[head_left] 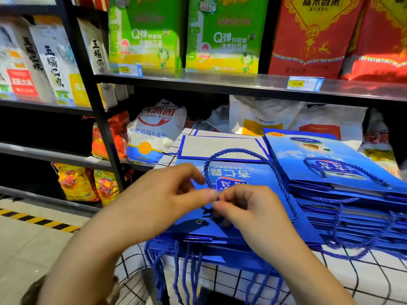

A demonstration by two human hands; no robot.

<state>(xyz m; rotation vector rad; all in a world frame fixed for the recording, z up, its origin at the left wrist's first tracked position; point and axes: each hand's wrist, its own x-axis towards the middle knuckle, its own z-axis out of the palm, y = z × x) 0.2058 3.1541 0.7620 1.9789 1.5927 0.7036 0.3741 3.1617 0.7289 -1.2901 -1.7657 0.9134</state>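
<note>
From my remote seat I see the left hand (167,194) and right hand (248,208) meeting tip to tip. The thumb and forefinger of each are pressed together on the end of a twisted blue cord handle (231,151), though the bit they pinch is small and blurred. From the fingers the cord arches away over the printed face of a glossy blue paper gift bag (264,190) and comes back down past the right hand.

That bag lies flat-folded directly under the fingers, on top of a stack of the same bags. Its small metal eyelet (199,221) sits just below the left fingertips. More loose blue cords (187,271) hang over the near edge of the bench (363,280), which is covered in white cloth with a black grid.

To the right of the fingers lies a second stack of flat blue bags (330,159), fanned and folded shut. Beyond the fingers a white flour sack (156,128) stands sealed on a lower shelf. Above it the metal shelf (220,81) carries green boxy packs (145,34) and red sacks (308,36) — all closed, contents hidden.
</note>
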